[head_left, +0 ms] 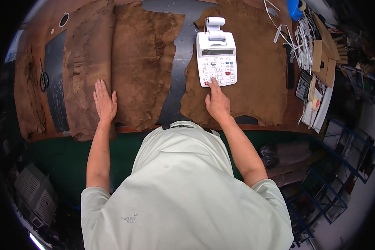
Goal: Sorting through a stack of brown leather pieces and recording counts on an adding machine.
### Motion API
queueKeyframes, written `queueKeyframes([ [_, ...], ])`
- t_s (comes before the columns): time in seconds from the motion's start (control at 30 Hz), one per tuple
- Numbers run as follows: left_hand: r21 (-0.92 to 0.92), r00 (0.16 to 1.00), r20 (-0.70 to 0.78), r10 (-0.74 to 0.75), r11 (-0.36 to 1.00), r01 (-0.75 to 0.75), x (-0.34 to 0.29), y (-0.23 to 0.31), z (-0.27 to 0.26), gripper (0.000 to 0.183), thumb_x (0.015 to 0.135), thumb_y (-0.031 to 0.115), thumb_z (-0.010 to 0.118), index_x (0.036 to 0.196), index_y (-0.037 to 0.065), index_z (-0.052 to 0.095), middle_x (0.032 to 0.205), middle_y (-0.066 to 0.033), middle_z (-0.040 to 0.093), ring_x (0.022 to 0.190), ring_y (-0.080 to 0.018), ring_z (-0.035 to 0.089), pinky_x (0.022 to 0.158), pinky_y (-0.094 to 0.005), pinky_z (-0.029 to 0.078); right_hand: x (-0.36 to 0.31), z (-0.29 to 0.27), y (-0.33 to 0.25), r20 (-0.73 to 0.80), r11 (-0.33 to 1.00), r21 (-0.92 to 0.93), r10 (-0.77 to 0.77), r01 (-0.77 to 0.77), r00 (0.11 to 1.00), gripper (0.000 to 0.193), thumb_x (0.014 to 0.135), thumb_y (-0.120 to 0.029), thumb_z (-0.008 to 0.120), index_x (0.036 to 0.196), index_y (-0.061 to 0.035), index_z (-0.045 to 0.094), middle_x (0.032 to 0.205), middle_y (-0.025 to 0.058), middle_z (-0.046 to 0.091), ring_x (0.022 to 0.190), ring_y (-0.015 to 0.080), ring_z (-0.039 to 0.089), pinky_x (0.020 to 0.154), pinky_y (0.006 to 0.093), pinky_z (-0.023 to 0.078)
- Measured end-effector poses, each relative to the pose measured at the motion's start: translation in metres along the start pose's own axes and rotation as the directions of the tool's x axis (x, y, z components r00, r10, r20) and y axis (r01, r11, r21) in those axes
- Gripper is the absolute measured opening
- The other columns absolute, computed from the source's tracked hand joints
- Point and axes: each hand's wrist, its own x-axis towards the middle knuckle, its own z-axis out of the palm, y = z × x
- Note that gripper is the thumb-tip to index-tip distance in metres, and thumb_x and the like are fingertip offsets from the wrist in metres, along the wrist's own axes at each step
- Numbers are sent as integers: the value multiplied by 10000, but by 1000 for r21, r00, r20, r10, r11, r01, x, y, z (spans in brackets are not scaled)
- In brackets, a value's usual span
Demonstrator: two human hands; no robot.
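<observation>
My left hand (105, 102) lies flat, fingers stretched out, on a folded brown leather hide (85, 50) at the left of the table. Beside that fold, another brown hide with ragged edges (143, 62) is spread. On the right, a white desktop printing calculator (216, 59) rests on a third brown hide (260, 66). A paper roll (215, 21) sits at its far end. My right hand (218, 102) reaches to the calculator's lower keys with a fingertip on or just over them. It grips nothing, and its other fingers are partly bent.
Scissors (44, 80) and a white ring (63, 19) lie at the left. Along the right edge are a bundle of white cords (305, 43), a small dark calculator (303, 85) and a cardboard box (324, 62). Blue metal frames (341, 166) stand at lower right.
</observation>
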Motion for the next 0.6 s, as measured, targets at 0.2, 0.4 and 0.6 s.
queueKeyframes([
  [0.2,15,999,32,-26,1000,26,1,-7,1,729,1023,311,529,1602,18,197,1668,-172,216,1555,-310,177,1253,-472,163,-8,-2,6,-75,992,119,60,-51,995,453,924,-120,596,1368,-65,521,1567,118,435,1039,348,672,888,461,550],
  [0.4,9,999,39,-23,1000,23,2,-8,-2,738,1012,298,538,1602,18,193,1670,-167,212,1556,-315,171,1253,-481,158,-3,-5,4,-81,991,115,76,-66,994,448,923,-122,600,1357,-52,515,1560,135,438,1055,357,668,892,467,548],
  [0.6,-9,999,45,-30,1000,30,2,-6,-2,756,996,292,553,1600,12,194,1668,-179,210,1555,-318,173,1250,-490,164,28,-12,-10,-99,998,61,7,-1,995,447,920,-129,609,1348,-39,513,1558,137,441,1136,385,638,914,472,543],
])
